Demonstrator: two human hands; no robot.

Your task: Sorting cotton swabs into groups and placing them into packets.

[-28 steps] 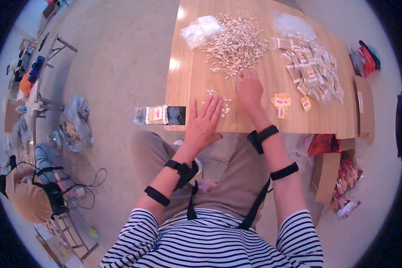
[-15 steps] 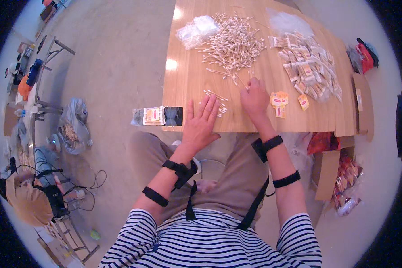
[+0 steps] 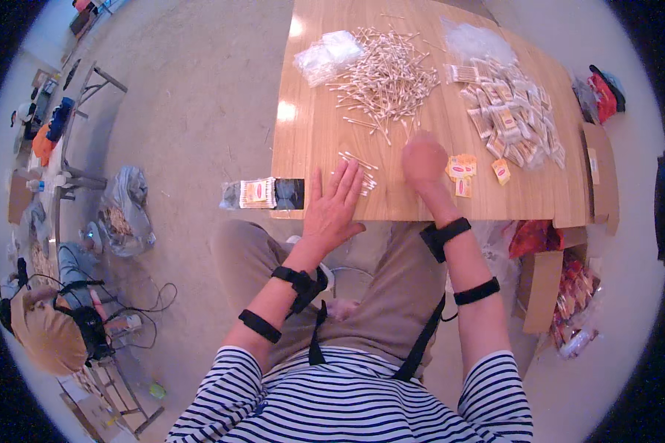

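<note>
Left hand [image 3: 332, 209] lies flat, fingers spread, on the near edge of the wooden table [image 3: 303, 140], fingertips touching a small bunch of cotton swabs [image 3: 360, 171]. Right hand [image 3: 423, 160] is blurry, can't tell its grip. Big swab pile [image 3: 384, 77] sits farther back.

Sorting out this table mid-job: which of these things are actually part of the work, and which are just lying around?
In use:
- small bunch of white cotton swabs under the left hand
- big loose heap of cotton swabs
- right hand, closed, blurred
- orange paper labels
- pile of filled small packets

Lying about:
- grey plastic bag on floor
- red bag
- cardboard box
</note>
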